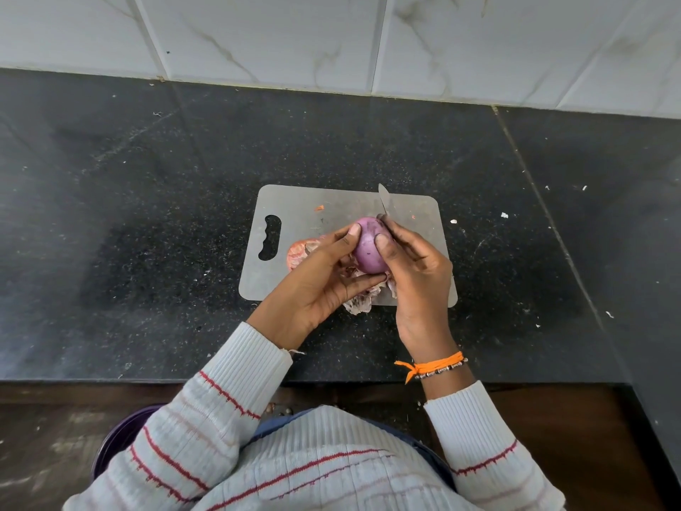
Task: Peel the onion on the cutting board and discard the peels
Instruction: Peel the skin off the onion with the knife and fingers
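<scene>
Far left on the cutting board point(324, 201), by its handle slot, a curl of orange-pink peel point(299, 252) lies partly hidden behind your left hand point(317, 278). That hand cups the onion point(368, 248) from the left, thumb on its upper side and fingers curled under it. The onion is held just above the middle of the board, purple and smooth where it shows, so most of the dry skin looks to be off already. Below it, pale papery peels point(359, 302) trail over the board's near edge onto the dark counter point(147, 215).

Your right hand point(420, 267) closes on the onion's right side, thumb pressed on its face, and it also grips a knife point(384, 199) whose blade points away from you past the onion.

The bared surface will likely be slick and firm, so keep it cupped rather than pinched. Any skin left will be thin and brittle and will tear; take it at a loose edge near the root or tip. The loose peels weigh almost nothing, so gather them in a bunch
</scene>
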A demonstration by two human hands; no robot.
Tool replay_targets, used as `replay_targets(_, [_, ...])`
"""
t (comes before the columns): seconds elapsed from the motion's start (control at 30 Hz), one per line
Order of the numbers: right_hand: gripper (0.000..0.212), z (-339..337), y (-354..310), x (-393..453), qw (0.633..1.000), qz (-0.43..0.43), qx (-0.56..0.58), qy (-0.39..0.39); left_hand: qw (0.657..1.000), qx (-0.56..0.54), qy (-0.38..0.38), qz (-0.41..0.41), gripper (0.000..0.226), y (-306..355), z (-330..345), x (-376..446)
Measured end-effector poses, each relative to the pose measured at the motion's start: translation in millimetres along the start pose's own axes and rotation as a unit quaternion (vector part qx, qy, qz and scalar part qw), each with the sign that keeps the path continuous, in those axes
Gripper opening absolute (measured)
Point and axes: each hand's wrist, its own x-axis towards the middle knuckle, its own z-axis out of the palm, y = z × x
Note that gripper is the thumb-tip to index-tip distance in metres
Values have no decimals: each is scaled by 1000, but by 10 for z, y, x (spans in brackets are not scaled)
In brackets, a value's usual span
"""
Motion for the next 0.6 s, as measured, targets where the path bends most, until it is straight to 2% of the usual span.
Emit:
replay_targets(0.17, [16,-43,59,38,999,-17,-21,20,1000,2,4,-9,15,-27,9,-14])
replay_targets(0.33, [19,-53,1,5,999,-15,-43,1,1000,-11,8,-14,20,-41,16,-5])
replay_targets(0.47, [35,-90,-69,-10,997,-19,-59,-40,1000,-21,7,-10,19,-38,15,-8])
replay_targets(0.6, [30,-147,-81,17,994,-41,-94,-50,1000,-9,16,-13,18,-32,22,-21])
